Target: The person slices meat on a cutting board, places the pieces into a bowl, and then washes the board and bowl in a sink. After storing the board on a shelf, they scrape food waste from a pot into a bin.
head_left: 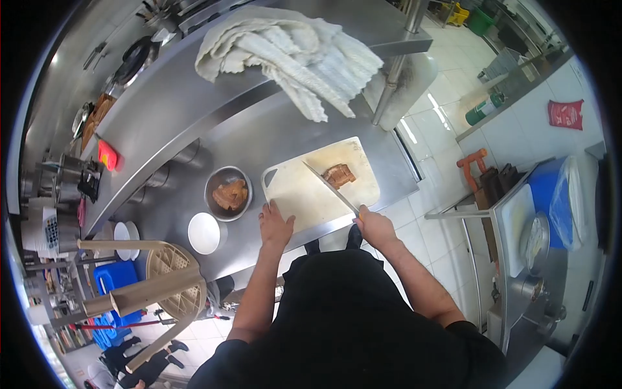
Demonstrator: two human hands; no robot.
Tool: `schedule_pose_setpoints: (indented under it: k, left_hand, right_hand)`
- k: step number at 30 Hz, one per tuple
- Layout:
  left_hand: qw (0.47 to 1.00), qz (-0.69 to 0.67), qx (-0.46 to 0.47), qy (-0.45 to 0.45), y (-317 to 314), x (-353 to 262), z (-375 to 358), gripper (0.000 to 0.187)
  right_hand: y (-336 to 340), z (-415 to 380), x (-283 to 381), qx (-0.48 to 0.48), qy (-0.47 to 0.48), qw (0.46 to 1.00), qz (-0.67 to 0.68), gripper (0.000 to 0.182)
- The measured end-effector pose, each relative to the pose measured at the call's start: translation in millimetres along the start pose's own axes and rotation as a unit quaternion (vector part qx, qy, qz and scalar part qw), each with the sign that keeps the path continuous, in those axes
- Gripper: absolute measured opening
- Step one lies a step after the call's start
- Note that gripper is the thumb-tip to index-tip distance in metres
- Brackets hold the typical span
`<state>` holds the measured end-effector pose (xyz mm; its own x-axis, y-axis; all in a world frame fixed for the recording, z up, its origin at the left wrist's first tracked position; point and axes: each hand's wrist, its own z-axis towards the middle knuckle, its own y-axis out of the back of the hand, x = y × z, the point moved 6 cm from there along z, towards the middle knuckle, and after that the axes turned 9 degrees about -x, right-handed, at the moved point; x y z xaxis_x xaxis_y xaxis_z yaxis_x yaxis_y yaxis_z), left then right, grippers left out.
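Note:
In the head view a white cutting board lies on the steel counter, with a browned piece of meat on its right half. My right hand is wrapped round the handle of a kitchen knife. The blade slants up and left across the board, its edge along the left side of the meat. My left hand is open, fingers spread, at the board's lower left corner. Left of the board stands a metal bowl holding another browned chunk of meat.
A white bowl sits below the metal one. A towel hangs over the shelf above the counter. A beige plastic chair stands at left, a steel cart at right. Another person's legs show at lower left.

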<state>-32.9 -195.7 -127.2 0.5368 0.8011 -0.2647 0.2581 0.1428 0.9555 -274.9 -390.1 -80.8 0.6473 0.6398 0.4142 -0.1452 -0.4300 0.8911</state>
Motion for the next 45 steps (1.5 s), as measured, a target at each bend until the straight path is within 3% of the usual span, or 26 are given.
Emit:
schedule_pose_setpoints:
  k: [8,11,17,20,26,45]
  left_hand:
    - [0.996,-0.045,0.018,-0.077,-17.8,-67.8,-1.4,0.099]
    - [0.992,-0.068,0.039,-0.101,-25.2,-101.3,5.0,0.111]
    - [0.990,0.021,0.097,-0.099,8.6,-150.9,-5.9,0.133]
    - [0.992,0.028,0.042,-0.111,-7.4,-152.5,-4.7,0.136]
    - [0.993,0.001,0.026,-0.113,-16.2,-165.0,13.0,0.142]
    - [0.985,0.104,0.062,-0.124,-20.3,-184.1,75.4,0.151]
  right_hand:
    - [26.5,-17.0,-61.2,-0.010,-0.059,0.998,-0.032,0.027]
    - [37.5,-18.5,-94.4,-0.028,-0.061,0.997,-0.028,0.030]
    - [53.0,-11.0,-111.1,-0.023,-0.050,0.998,-0.039,0.028]
    - [57.6,-7.6,-113.1,-0.026,-0.042,0.998,-0.037,0.028]
    - [62.4,14.5,-124.0,-0.026,-0.025,0.998,-0.048,0.029]
    - [57.5,34.8,-130.8,-0.029,-0.058,0.997,0.038,0.030]
